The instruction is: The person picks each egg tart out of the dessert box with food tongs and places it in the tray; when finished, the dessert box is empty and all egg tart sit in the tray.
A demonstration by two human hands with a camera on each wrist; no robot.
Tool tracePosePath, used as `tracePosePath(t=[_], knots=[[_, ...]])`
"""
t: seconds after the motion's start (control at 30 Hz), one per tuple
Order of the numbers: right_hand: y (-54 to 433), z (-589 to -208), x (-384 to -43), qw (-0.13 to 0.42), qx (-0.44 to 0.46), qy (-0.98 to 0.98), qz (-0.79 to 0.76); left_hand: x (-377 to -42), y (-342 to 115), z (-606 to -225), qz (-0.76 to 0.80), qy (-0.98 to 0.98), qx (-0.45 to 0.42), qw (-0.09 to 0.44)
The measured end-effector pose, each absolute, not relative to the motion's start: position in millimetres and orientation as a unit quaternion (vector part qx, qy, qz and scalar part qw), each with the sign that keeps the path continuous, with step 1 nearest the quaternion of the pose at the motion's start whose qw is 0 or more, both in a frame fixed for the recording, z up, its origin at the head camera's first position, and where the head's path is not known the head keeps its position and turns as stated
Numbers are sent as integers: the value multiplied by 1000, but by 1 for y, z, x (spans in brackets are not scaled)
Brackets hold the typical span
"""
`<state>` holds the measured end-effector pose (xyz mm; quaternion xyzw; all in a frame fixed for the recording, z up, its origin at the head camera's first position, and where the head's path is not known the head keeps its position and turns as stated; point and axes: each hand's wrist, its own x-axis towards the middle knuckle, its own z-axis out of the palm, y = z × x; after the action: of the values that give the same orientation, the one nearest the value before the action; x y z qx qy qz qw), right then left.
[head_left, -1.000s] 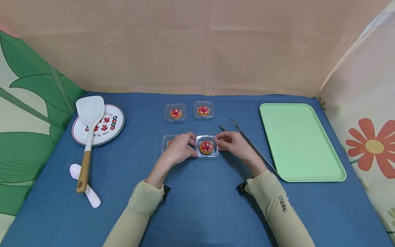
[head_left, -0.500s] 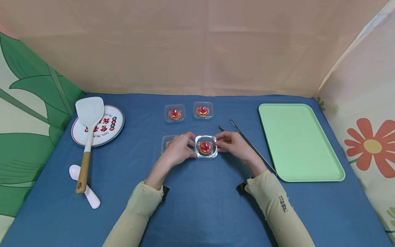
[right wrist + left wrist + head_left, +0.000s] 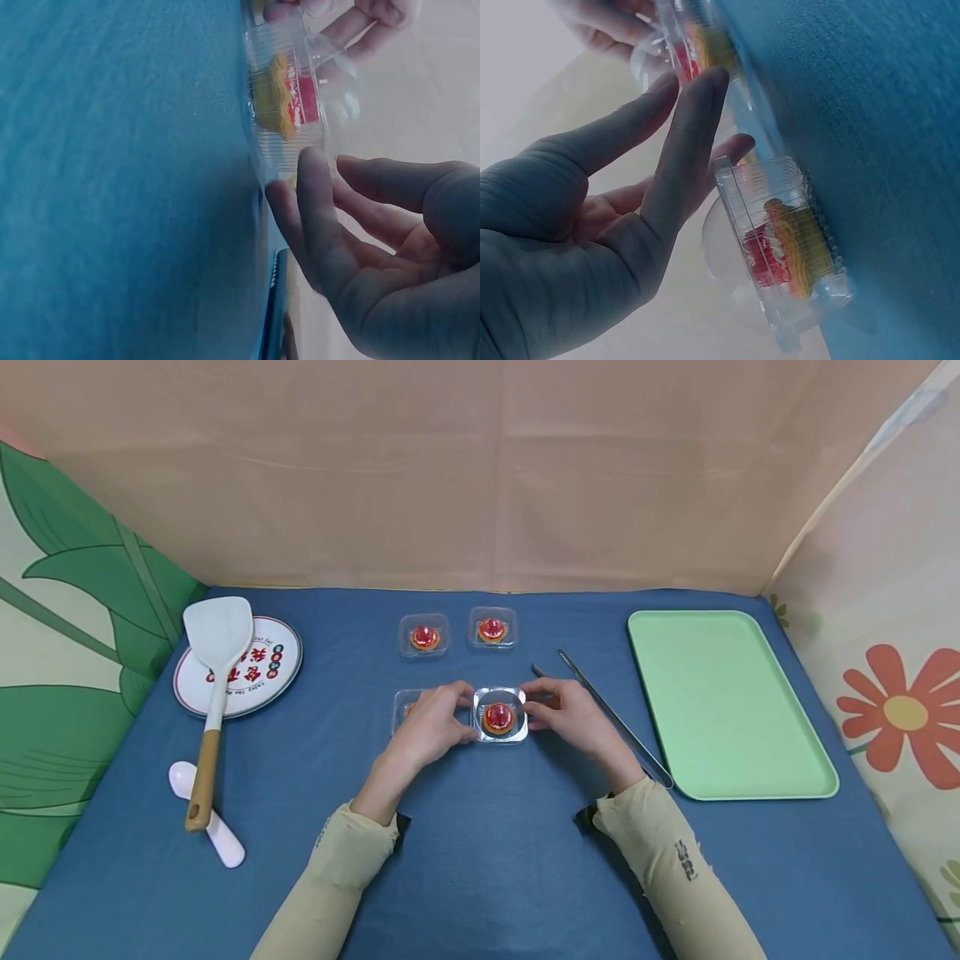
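Since the left hand (image 3: pixel 438 718) and right hand (image 3: pixel 566 714) pinch opposite sides of the clear box (image 3: pixel 483 737) just below the frame's centre, light, even pressure should best keep its tart (image 3: pixel 498 718) uncrushed.

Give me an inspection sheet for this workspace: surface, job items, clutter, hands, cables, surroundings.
Surface: blue cloth.
Job items: front right box, clear, holding a red-topped tart; front left box, partly behind the left hand in the head view; back left box and back right box, each also holding one.
Clutter: spatula lying across the plate and over the spoon; tongs left of the green tray.
Left hand: holds the front right box's left side.
Right hand: holds that box's right side.
Cables: nothing seen.
Surroundings: beige backdrop; leaf print on the left, flower print on the right.
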<state>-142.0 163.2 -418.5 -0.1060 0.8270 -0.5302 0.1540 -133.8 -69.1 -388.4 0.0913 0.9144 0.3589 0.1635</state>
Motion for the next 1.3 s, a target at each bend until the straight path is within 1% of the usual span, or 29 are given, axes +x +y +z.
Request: tracePosePath(t=[0.27,0.53,0.73,1.03,1.2,1.3], knots=[[159,-408,-136,109,-96,872,-467,-131,-71,-381,353,918,99,153],[160,-399,-132,76,-117,884,-447,-130,-74,-375,353,917,103,152],[162,-393,-131,73,-132,878,-455,-127,-78,-367,391,903,102,144],[164,-385,-128,93,-149,833,-524,-125,-82,-363,460,878,97,88],[169,-382,-124,100,-137,796,-582,-123,-81,-361,482,867,110,66],[174,-380,-120,109,-113,771,-618,-122,-80,-361,487,864,119,56]])
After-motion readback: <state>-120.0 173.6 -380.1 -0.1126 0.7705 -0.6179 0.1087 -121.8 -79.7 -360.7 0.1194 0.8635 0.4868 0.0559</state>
